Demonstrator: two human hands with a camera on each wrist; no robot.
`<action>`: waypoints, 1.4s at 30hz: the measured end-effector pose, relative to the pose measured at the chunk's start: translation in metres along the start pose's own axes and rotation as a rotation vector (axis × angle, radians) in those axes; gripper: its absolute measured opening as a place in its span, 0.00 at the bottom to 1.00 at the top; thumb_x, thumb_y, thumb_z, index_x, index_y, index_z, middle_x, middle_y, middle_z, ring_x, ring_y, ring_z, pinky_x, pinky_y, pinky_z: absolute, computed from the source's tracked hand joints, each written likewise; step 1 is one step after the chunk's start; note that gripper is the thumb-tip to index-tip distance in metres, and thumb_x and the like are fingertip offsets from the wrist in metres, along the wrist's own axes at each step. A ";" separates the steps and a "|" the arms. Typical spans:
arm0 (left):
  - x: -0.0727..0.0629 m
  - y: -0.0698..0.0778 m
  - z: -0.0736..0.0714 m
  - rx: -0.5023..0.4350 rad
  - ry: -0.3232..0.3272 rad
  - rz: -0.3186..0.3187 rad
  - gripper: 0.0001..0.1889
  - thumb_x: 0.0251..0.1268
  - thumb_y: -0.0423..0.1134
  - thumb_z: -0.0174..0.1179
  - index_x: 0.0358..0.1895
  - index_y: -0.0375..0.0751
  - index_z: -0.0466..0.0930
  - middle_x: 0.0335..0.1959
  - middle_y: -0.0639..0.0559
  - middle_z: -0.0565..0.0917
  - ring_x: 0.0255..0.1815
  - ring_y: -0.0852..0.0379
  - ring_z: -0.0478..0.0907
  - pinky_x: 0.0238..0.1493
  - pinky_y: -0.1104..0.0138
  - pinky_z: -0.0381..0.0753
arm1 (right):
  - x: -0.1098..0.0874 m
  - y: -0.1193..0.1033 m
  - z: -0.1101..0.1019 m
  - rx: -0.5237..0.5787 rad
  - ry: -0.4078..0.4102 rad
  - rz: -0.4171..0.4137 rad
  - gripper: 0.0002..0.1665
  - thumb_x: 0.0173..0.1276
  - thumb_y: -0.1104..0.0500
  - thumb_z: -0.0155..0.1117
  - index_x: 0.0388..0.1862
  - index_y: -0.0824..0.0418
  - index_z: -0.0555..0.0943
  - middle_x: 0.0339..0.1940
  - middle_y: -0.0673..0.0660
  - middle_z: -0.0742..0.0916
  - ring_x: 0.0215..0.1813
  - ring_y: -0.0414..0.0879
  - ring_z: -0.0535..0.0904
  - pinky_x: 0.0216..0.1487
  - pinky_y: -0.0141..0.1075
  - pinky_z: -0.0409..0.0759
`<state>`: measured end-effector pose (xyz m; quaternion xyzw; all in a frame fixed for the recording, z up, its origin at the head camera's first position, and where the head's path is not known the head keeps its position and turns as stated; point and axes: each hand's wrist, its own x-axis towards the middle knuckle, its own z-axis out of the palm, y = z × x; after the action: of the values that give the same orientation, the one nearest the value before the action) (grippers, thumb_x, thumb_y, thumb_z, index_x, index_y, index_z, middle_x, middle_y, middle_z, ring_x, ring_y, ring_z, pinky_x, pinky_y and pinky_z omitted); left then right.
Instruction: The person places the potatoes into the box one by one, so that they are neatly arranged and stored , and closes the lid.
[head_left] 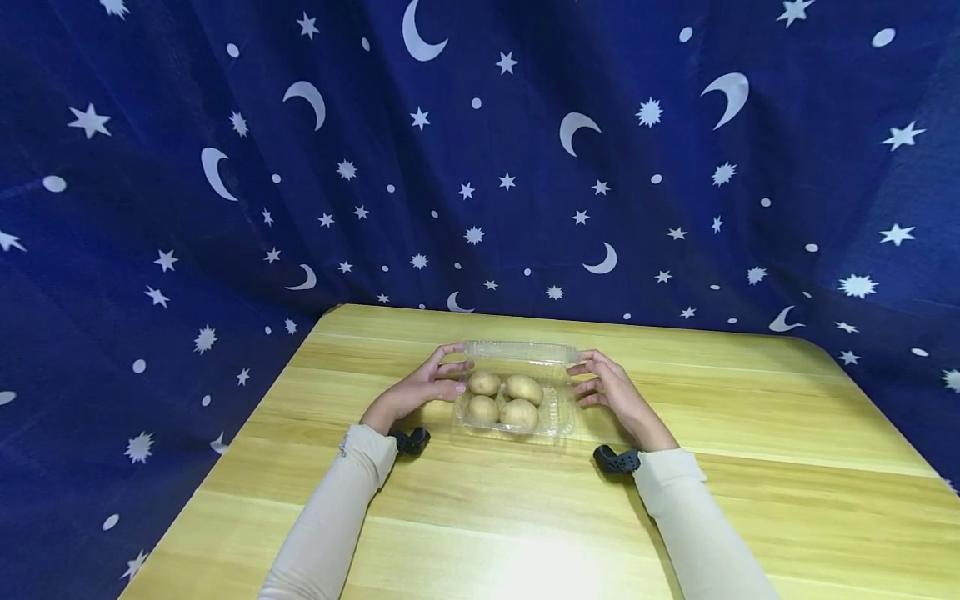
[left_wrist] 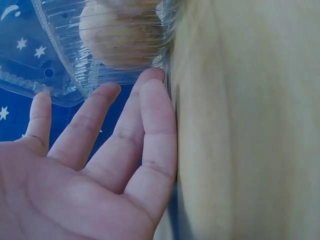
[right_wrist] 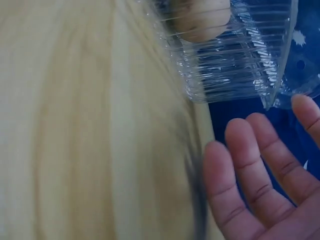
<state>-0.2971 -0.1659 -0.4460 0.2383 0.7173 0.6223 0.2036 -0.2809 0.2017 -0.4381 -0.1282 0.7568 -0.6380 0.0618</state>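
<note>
A clear plastic clamshell box (head_left: 558,410) sits on the table holding several pale yellow potatoes (head_left: 523,388). Its lid (head_left: 521,352) stands raised at the far side. At the box's left is my left hand (head_left: 417,391), fingers nearly straight; in the left wrist view its fingertips (left_wrist: 152,75) touch or almost touch the ribbed wall, and the little finger reaches the lid's edge. My right hand (head_left: 611,390) is at the right side, fingers spread and relaxed. In the right wrist view, one finger (right_wrist: 302,105) meets the lid's corner, while the others stand apart from the wall.
The wooden table (head_left: 480,508) spreads around the box, with a bright glare spot near its front. A dark blue curtain (head_left: 510,150) with moons and stars hangs behind and to the sides. Black wrist cameras (head_left: 617,460) sit at both cuffs.
</note>
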 end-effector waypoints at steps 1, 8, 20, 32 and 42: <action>0.000 0.000 0.000 0.009 0.006 -0.002 0.41 0.80 0.39 0.55 0.88 0.43 0.44 0.86 0.32 0.60 0.79 0.31 0.68 0.75 0.46 0.74 | -0.001 -0.002 0.000 -0.007 -0.001 0.012 0.27 0.89 0.57 0.37 0.72 0.77 0.65 0.65 0.81 0.78 0.44 0.48 0.84 0.43 0.41 0.88; 0.001 0.002 0.001 -0.002 0.037 -0.030 0.38 0.82 0.54 0.35 0.87 0.38 0.46 0.85 0.27 0.58 0.77 0.28 0.70 0.74 0.45 0.75 | -0.009 -0.016 -0.001 -0.118 -0.058 0.038 0.36 0.91 0.46 0.38 0.77 0.75 0.62 0.68 0.83 0.74 0.43 0.50 0.83 0.43 0.41 0.88; 0.000 0.004 0.002 -0.009 0.029 -0.060 0.36 0.82 0.49 0.48 0.85 0.38 0.51 0.85 0.29 0.56 0.78 0.30 0.69 0.74 0.46 0.76 | -0.018 -0.019 -0.010 -0.098 -0.252 0.040 0.42 0.85 0.52 0.55 0.85 0.72 0.53 0.66 0.78 0.75 0.51 0.54 0.83 0.54 0.45 0.88; -0.007 0.011 -0.003 0.023 -0.014 -0.087 0.49 0.72 0.42 0.69 0.89 0.45 0.48 0.86 0.30 0.55 0.76 0.33 0.72 0.66 0.47 0.82 | -0.021 -0.016 -0.011 -0.083 -0.346 0.061 0.58 0.74 0.59 0.70 0.90 0.68 0.44 0.57 0.66 0.73 0.50 0.51 0.83 0.54 0.42 0.88; -0.010 0.018 -0.003 0.026 -0.039 -0.145 0.56 0.67 0.43 0.73 0.90 0.47 0.45 0.72 0.34 0.66 0.39 0.57 0.78 0.41 0.68 0.83 | -0.019 -0.012 -0.010 -0.036 -0.433 0.067 0.66 0.73 0.62 0.72 0.90 0.64 0.34 0.44 0.58 0.78 0.38 0.49 0.83 0.47 0.44 0.90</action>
<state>-0.2893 -0.1726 -0.4274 0.2005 0.7365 0.5919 0.2588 -0.2635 0.2145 -0.4261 -0.2380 0.7409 -0.5797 0.2416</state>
